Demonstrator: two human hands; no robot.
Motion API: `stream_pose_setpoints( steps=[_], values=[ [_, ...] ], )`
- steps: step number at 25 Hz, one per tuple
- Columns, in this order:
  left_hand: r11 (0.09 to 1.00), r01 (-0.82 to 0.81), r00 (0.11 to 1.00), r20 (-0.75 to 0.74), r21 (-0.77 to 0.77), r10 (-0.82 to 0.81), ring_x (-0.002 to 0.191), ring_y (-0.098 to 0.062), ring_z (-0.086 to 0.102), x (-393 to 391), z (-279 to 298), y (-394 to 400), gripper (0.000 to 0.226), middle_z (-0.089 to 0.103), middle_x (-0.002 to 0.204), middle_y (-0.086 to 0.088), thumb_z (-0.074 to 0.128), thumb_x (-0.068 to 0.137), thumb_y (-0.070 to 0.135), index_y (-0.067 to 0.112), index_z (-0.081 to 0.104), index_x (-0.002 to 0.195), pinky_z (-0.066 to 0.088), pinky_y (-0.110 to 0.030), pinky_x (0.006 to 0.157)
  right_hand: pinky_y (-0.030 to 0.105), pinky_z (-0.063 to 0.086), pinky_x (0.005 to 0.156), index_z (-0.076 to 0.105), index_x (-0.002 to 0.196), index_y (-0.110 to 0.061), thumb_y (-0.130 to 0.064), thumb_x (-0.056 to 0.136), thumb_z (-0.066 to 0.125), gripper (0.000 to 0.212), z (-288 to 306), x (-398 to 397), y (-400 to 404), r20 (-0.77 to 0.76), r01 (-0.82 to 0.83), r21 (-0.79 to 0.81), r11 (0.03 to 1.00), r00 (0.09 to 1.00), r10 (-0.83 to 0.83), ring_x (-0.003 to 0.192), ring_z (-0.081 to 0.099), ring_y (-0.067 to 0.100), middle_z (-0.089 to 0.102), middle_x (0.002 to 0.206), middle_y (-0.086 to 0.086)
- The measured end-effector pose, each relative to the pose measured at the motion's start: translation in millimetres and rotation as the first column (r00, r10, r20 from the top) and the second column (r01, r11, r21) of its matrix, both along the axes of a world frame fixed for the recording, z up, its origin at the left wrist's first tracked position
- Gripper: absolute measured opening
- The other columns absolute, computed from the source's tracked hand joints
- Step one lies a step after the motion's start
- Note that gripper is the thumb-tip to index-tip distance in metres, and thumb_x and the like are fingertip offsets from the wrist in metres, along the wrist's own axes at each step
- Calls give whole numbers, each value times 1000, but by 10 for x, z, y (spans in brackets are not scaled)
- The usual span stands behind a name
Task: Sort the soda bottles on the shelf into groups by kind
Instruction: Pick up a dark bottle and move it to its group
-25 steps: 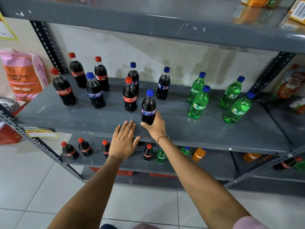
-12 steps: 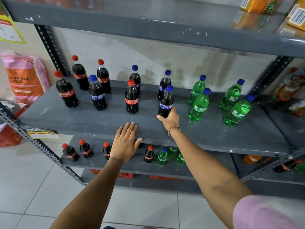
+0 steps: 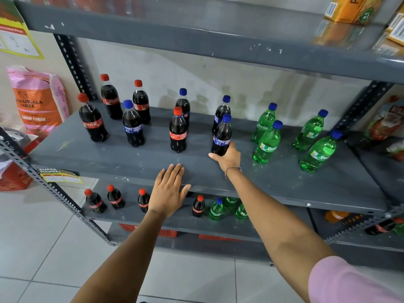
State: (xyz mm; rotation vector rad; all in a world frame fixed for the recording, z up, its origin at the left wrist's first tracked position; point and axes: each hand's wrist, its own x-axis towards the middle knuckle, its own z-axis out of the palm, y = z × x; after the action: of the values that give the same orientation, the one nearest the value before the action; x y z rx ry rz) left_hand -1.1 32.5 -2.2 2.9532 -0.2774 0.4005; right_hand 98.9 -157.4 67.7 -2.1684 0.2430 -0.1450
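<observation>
My right hand (image 3: 228, 157) grips the base of a blue-capped cola bottle (image 3: 222, 134) standing on the grey shelf (image 3: 273, 180), just in front of another blue-capped cola bottle (image 3: 221, 112). A third (image 3: 183, 106) stands at the back and one more (image 3: 132, 124) among the red caps. Red-capped Coca-Cola bottles stand at the left (image 3: 93, 119), (image 3: 110, 97), (image 3: 141, 102) and one at the middle (image 3: 177, 131). Several green Sprite bottles (image 3: 267, 143) cluster on the right. My left hand (image 3: 169, 189) lies flat and open on the shelf's front edge.
An upper shelf (image 3: 196, 36) overhangs with orange cartons (image 3: 349, 9). The lower shelf holds small cola bottles (image 3: 95, 201) and green bottles (image 3: 216, 209). A pink and orange sack (image 3: 37, 99) leans at the left. Slotted metal uprights (image 3: 74, 62) frame the shelf.
My right hand slid the blue-capped cola bottle rightward from the shelf's middle front to just in front of another blue-capped one. My left hand stayed on the front edge.
</observation>
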Motion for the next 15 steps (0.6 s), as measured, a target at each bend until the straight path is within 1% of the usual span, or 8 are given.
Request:
stream_pose_setpoints(
  steps=[2,5,7,9,10,12,14,15],
  values=[
    [1000,3,1000,-1,2,-3,136,-26,36,5,-6,0,66,46,143,-10,17,97,52,7,44,137,18,-39,113,36,47,84,48,111,-3,-21,63,82,61,13,5,9,-14,-5,3,1000,1000,5,105,58,34,63,114,18],
    [1000,7,1000,-13,9,-7,137,-25,35,26,-11,16,66,44,145,-9,16,97,52,7,42,138,17,-39,114,36,46,86,42,114,-1,-11,65,79,62,-11,-80,65,-9,37,101,994,999,-36,106,56,34,58,118,19],
    [1000,24,999,-32,0,-24,137,-24,35,24,0,46,66,43,145,-8,16,98,52,7,42,139,18,-38,114,34,42,88,44,111,1,-3,71,70,49,-99,-226,157,62,110,52,993,992,-113,107,53,33,52,118,20],
    [998,62,997,-36,0,-62,137,-24,35,32,0,111,63,42,146,-8,14,99,48,7,41,140,19,-36,114,33,41,90,50,105,0,4,77,58,30,-186,-384,278,142,148,-8,989,979,-145,106,51,31,50,115,19],
    [998,68,997,-37,-4,-69,137,-24,35,45,5,172,62,41,146,-9,14,100,46,6,40,140,19,-36,113,33,43,89,54,101,-1,6,78,53,24,-209,-436,343,161,123,-18,992,980,-119,103,53,30,51,112,18],
    [1000,13,999,-40,-28,-14,138,-25,33,47,35,382,61,40,147,-10,18,100,44,5,38,141,16,-35,114,34,49,88,59,94,-3,9,79,49,21,-223,-485,500,152,-17,-84,996,988,30,96,57,27,55,107,17],
    [1000,-14,999,-35,-2,14,139,-24,30,41,50,720,64,37,149,-10,15,99,47,4,35,142,11,-34,115,35,48,92,58,99,-3,8,80,50,23,-165,-477,727,114,-171,-136,976,976,187,98,57,27,56,108,16],
    [1000,-1,1000,-31,13,2,140,-23,28,38,50,890,67,34,150,-10,12,98,49,4,33,143,10,-33,116,34,46,96,55,106,-2,5,81,51,26,-111,-461,827,94,-222,-143,964,967,237,105,55,28,54,113,16]
  ],
)
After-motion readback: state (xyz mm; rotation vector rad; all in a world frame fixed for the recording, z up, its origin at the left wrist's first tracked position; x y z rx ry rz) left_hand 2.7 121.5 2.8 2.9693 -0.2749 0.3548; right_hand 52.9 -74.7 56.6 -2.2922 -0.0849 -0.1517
